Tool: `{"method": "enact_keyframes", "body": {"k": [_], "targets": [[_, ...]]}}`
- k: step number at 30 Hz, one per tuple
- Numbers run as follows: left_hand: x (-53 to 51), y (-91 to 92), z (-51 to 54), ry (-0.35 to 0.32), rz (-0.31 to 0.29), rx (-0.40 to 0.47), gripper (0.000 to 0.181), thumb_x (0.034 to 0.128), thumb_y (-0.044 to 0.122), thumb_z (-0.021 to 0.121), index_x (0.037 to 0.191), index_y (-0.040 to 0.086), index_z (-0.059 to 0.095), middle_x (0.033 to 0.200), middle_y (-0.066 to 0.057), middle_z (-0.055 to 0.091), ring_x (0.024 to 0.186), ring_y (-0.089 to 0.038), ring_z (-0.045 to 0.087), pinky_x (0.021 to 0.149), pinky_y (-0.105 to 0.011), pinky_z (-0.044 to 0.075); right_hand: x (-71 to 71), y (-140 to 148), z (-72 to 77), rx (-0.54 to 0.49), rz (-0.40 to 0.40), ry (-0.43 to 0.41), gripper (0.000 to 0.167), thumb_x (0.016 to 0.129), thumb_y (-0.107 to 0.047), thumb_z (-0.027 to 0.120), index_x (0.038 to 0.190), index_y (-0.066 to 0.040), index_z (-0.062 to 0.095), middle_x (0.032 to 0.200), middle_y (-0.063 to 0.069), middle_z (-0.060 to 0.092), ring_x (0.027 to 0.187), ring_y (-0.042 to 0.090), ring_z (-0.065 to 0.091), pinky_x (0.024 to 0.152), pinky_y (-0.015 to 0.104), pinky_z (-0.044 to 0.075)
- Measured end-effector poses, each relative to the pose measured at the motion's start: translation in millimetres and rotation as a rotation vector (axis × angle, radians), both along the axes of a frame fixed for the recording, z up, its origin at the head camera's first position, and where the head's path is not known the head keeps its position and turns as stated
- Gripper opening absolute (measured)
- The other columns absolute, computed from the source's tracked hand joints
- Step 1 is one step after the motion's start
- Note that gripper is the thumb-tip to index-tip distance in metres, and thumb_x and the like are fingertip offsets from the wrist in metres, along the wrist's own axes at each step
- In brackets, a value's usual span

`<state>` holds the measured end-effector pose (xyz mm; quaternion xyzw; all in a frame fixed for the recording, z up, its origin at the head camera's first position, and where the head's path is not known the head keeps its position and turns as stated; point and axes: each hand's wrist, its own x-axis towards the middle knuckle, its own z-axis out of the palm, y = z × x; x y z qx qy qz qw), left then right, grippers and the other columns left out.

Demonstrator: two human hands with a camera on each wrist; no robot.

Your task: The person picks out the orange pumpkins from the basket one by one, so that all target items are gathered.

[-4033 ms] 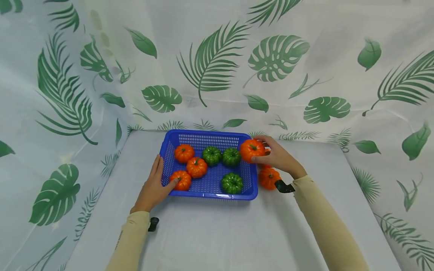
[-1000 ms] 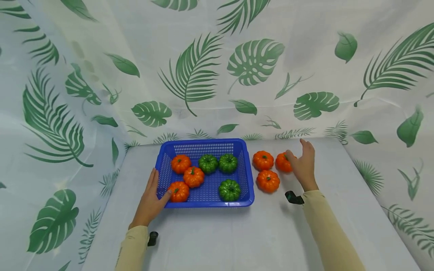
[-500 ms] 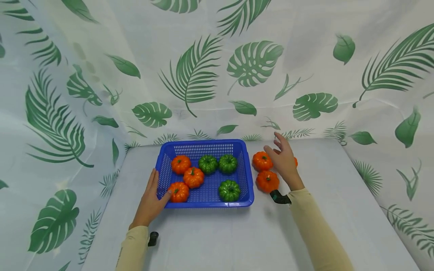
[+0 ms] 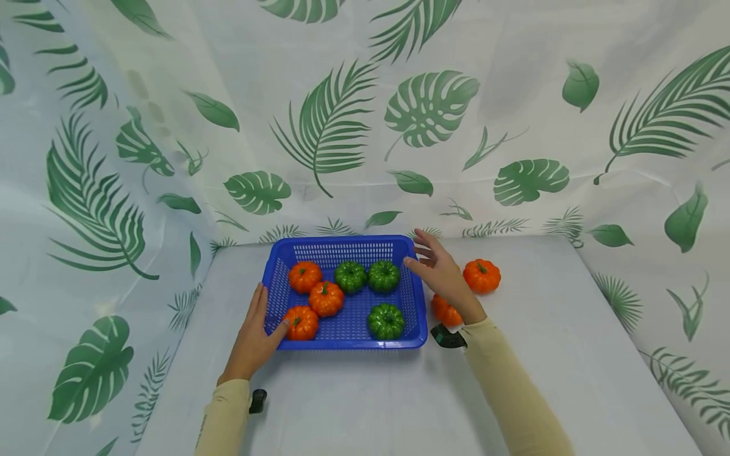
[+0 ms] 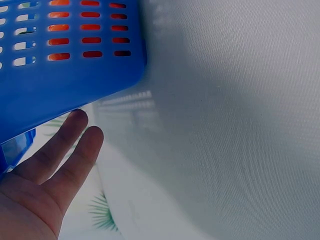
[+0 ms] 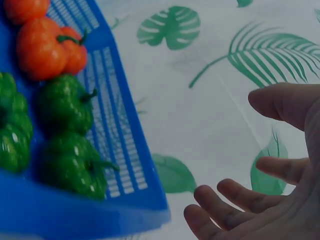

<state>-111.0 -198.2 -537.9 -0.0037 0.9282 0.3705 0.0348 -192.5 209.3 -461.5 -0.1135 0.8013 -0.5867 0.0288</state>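
Observation:
A blue plastic basket (image 4: 353, 345) holds three green toy pumpkins (image 4: 386, 321) and three orange ones (image 4: 326, 299). My left hand (image 4: 251, 342) is at the basket's left side, fingers straight along the outer wall and thumb over the rim by an orange pumpkin. In the left wrist view, two extended fingers (image 5: 82, 155) lie close beside the wall. My right hand (image 4: 445, 278) hovers at the right rim with fingers spread and nothing between them. To its right an orange pumpkin (image 4: 481, 276) sits on the table; another (image 4: 447, 309) is partly covered by this hand.
The white table (image 4: 353, 405) is bounded at the back and sides by hanging white sheeting (image 4: 353, 158) printed with green leaves. Dark wrist-worn devices show at the left wrist (image 4: 258, 401) and the right wrist (image 4: 448, 336).
Four seconds ago my right hand held an orange pumpkin at the basket's right edge. A pumpkin now rests farther right, and the hand, holding nothing, has swung left to the rim. My left hand stays.

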Motion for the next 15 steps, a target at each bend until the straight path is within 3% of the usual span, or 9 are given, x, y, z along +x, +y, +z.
{"method": "enact_keyframes", "body": {"k": [6,15], "targets": [[0.7,-1.1,-0.8,0.001,0.002,0.007,0.094,0.1057,0.035,0.064,0.173,0.008,0.003,0.18,-0.001,-0.007,0.163,-0.039,0.01,0.127,-0.061,0.017,0.8,-23.0,-3.3,0.008,0.115,-0.016,0.076,0.106,-0.024,0.069,0.169,-0.009,0.03,0.168,0.021,0.036,0.147,0.046,0.044,0.119,0.06,0.04],[-2.3,-1.4,-4.3,0.0,0.008,0.006,0.095,0.1051,0.037,0.064,0.173,0.012,0.003,0.18,0.001,-0.007,0.164,-0.037,0.009,0.127,-0.061,0.016,-0.9,-54.2,-9.0,0.036,0.211,-0.032,0.076,0.105,-0.025,0.07,0.169,-0.012,0.032,0.168,0.018,0.037,0.147,0.048,0.045,0.115,0.061,0.044]]}}
